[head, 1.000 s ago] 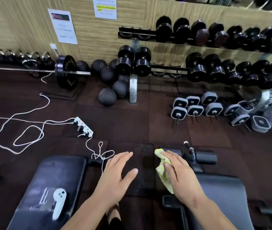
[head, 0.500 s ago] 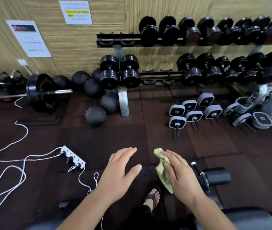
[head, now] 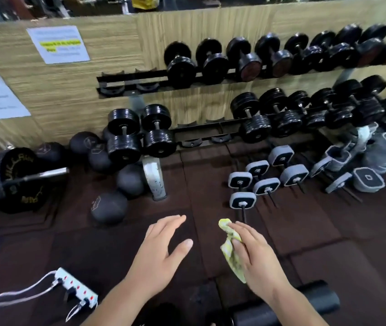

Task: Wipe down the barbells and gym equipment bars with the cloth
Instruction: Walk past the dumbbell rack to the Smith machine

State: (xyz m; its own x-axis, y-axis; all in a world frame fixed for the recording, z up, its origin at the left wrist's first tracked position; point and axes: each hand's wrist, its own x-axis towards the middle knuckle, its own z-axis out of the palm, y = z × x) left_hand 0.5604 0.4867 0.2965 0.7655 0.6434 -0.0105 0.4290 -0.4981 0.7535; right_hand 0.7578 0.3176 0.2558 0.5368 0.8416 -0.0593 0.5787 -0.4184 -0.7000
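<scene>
Hands are both in the lower middle of the view, held above the dark rubber floor (head: 210, 165). The left hand (head: 161, 252) is empty, palm down, with the fingers stretched and a little apart and the thumb spread to the side. The right hand (head: 255, 257) grips a yellow cloth (head: 230, 250); the fingers are closed around it, and the cloth comes out above the fingertips and hangs below the palm. The cloth touches no equipment at this moment.

Just in front of the right hand, a group of small grey-ended dumbbells (head: 265, 177) lies on the floor, and the thin black handle of the nearest one points toward the cloth. Behind them a two-level dumbbell rack (head: 154, 78) stands against the wooden wall (head: 69, 90), with black dumbbells on both levels. On the left, a barbell (head: 43, 175) with a black plate rests on the floor, well apart from both hands. Dark medicine balls (head: 109, 207) lie between the barbell and the rack. A white power strip (head: 76, 288) with white cables is at the lower left. A black foam roller pad (head: 314, 300) shows under the right forearm. Two paper notices (head: 57, 44) hang on the wall.
</scene>
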